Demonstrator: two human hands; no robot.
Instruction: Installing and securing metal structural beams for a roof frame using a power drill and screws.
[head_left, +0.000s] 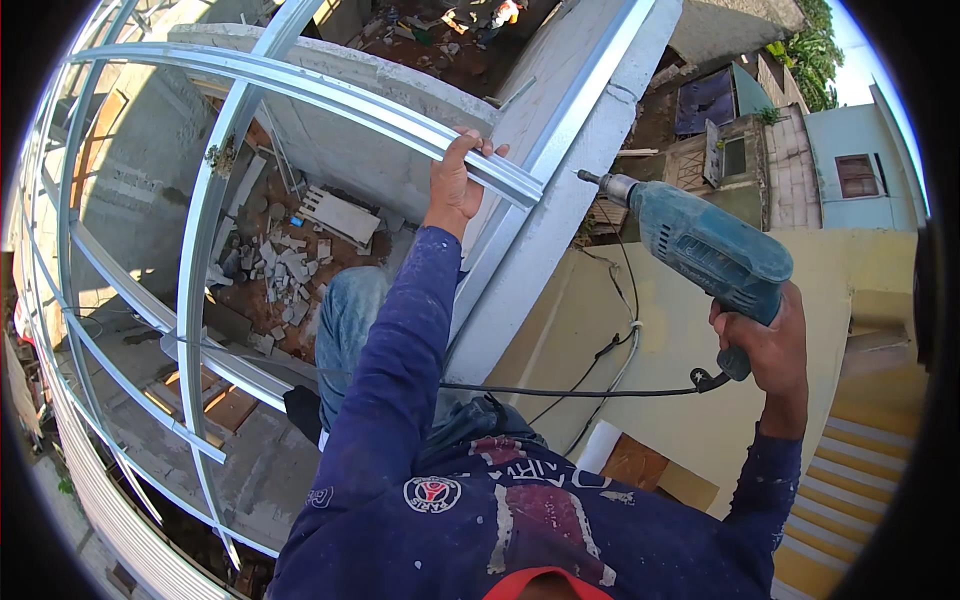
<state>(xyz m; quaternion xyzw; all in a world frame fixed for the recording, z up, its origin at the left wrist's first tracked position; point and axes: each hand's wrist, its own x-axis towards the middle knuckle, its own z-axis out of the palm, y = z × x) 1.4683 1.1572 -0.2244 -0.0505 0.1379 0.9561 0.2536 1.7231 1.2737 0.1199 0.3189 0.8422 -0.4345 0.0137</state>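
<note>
My left hand is closed round a galvanised metal channel, close to where its end meets a second metal channel lying along the top of the wall. In my right hand is a dusty blue-green corded power drill, gripped by its handle. The drill's chuck and short bit point left toward the joint of the channels, with a gap between. A black power cord runs from the handle leftward past my legs.
More metal channels form an open frame on the left, with a long one crossing it. Far below lie broken rubble and a pale slab. The wall top drops off on both sides. Loose cables hang at the right. Another person is at the far top.
</note>
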